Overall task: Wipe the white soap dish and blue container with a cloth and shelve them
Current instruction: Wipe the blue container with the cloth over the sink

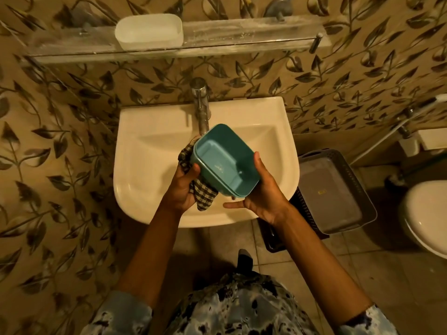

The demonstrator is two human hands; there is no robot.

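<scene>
Here, blue container (226, 163) in right hand (262, 192); checked cloth (202, 193) in left hand (185, 187); both above sink (145, 165).

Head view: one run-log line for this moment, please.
blue container: held over sink | left hand: checked cloth against it | right hand: gripping it | white soap dish: on shelf

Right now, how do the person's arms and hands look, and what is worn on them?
Both forearms are bare. Blue-and-white sleeves with dark blotches are pushed up near the elbows. The left hand and right hand are bare: no gloves, and no rings or watch that I can see.
</scene>
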